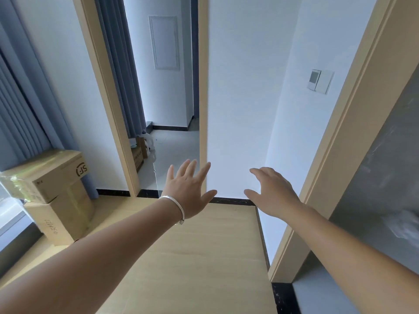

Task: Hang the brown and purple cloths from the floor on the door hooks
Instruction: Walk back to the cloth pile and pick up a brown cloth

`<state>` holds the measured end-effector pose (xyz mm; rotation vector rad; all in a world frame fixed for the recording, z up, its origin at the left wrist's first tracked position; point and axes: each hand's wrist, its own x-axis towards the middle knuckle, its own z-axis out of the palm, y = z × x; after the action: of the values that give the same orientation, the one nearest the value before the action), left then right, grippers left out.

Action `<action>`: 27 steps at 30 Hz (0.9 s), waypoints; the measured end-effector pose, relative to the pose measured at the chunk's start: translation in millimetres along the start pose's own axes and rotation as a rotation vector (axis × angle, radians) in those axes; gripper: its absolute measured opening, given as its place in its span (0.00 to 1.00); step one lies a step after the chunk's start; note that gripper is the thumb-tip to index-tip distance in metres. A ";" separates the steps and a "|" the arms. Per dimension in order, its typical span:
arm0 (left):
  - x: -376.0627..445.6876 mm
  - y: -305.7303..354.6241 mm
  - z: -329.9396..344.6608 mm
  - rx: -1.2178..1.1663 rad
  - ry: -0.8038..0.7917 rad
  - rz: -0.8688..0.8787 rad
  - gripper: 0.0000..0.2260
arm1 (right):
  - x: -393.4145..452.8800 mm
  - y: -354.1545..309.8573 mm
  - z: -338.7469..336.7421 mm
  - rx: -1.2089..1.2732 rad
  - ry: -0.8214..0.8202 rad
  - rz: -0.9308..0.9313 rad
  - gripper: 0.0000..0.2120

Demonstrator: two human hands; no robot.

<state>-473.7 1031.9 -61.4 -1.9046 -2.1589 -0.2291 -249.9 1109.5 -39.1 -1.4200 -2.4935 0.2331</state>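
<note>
Both my arms reach forward over a light wooden floor (197, 257). My left hand (189, 191), with a silver bracelet on its wrist, has its fingers spread and holds nothing. My right hand (272, 193) is also empty, its fingers relaxed and slightly bent. No brown or purple cloth and no door hooks appear in the head view. Ahead stands a white wall (244, 109) between two wood-framed doorways.
Stacked cardboard boxes (56, 191) sit at the left by grey-blue curtains (20, 114). An open doorway (165, 132) leads to a tiled room with a box and a white jug. A wall switch (320, 81) is on the right, beside a wooden door frame (353, 123) and dark grey panel.
</note>
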 end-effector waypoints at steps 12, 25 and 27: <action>194.3 1.2 57.5 0.037 0.009 -0.100 0.33 | 203.8 82.8 2.8 0.000 0.000 -0.118 0.29; 341.2 -114.1 137.3 -0.020 -0.021 -0.184 0.33 | 402.1 46.9 60.9 -0.037 -0.081 -0.193 0.29; 368.2 -144.7 146.1 -0.050 -0.016 -0.209 0.33 | 438.8 30.3 68.8 -0.057 -0.085 -0.201 0.29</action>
<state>-670.6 1404.0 -87.0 -1.7101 -2.3850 -0.3104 -459.9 1501.9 -48.4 -1.1911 -2.7095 0.1871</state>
